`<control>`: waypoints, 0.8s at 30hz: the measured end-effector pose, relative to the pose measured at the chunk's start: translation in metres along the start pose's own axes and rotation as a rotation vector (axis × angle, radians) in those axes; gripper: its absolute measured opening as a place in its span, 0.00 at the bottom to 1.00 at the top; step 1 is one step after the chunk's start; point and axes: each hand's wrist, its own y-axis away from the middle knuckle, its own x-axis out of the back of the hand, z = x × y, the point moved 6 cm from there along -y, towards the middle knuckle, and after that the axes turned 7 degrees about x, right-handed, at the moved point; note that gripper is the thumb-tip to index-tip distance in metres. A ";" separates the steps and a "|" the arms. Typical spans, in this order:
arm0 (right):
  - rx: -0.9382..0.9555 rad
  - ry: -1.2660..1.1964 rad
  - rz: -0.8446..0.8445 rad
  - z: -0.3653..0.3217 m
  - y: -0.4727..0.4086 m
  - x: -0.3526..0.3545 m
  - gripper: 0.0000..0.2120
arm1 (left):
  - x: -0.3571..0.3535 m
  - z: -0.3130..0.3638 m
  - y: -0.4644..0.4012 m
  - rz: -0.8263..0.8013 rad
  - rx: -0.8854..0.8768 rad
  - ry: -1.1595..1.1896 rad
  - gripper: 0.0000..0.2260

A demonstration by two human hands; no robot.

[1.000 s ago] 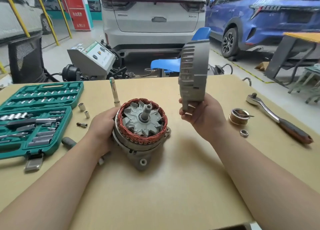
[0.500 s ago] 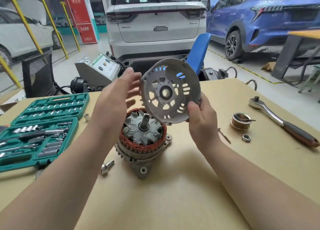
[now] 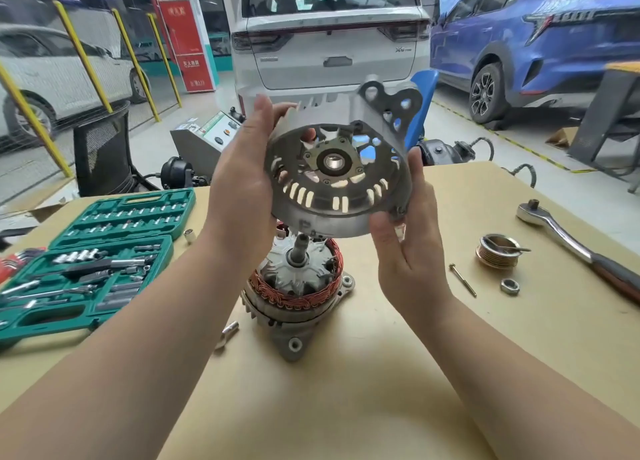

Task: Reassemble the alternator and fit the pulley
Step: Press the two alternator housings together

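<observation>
We hold the front housing point(image 3: 337, 179) in the air between both hands, its hollow inner face turned toward us, the bearing bore at its middle and the slotted vents around it showing light through; its mounting ear sticks up at the far upper right. Our left hand point(image 3: 242, 179) grasps the housing's left rim, thumb up over the top edge and the fingers behind, one fingertip visible through a vent; our right hand point(image 3: 408, 238) grips the lower right rim, thumb up along the edge and the fingers curled under the rim.

Just below the housing and between our two wrists the alternator body point(image 3: 298, 286) stands on the table point(image 3: 346, 407), shaft point(image 3: 300, 248) pointing up toward the housing's lower edge; we cannot tell whether the two touch; the copper stator windings ring the grey rotor fan, and a mounting lug faces us at the base.

To the right of our right hand lie a long bolt point(image 3: 462, 279), then the grooved pulley point(image 3: 497, 250) with a thin piece resting across its top, a nut point(image 3: 509, 286) nearer us, and beyond them the ratchet wrench point(image 3: 575, 248) running toward the table's right edge.

To the left of our left forearm sits an open green socket set point(image 3: 93, 262); a loose socket point(image 3: 189, 235) stands by its far right corner; a small metal bit point(image 3: 230, 329) lies just under our left forearm, beside the alternator body.
</observation>
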 end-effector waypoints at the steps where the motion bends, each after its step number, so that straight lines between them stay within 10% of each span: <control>1: -0.070 -0.116 -0.045 0.001 0.000 -0.005 0.31 | 0.002 0.002 0.000 -0.002 -0.016 0.006 0.17; 6: -0.363 -0.716 -0.203 0.002 -0.003 -0.028 0.39 | 0.009 0.014 0.001 -0.064 -0.187 -0.131 0.10; 12: -0.694 -0.490 -0.173 0.022 0.008 -0.025 0.73 | -0.001 0.014 0.005 -0.287 -0.474 -0.536 0.12; 20: -0.534 -0.595 -0.155 0.021 0.012 -0.039 0.34 | 0.032 -0.001 -0.008 -0.339 -0.222 -0.601 0.25; 24: -0.391 -0.612 -0.236 0.008 0.017 -0.048 0.33 | 0.047 -0.003 -0.003 -0.270 0.042 -0.493 0.39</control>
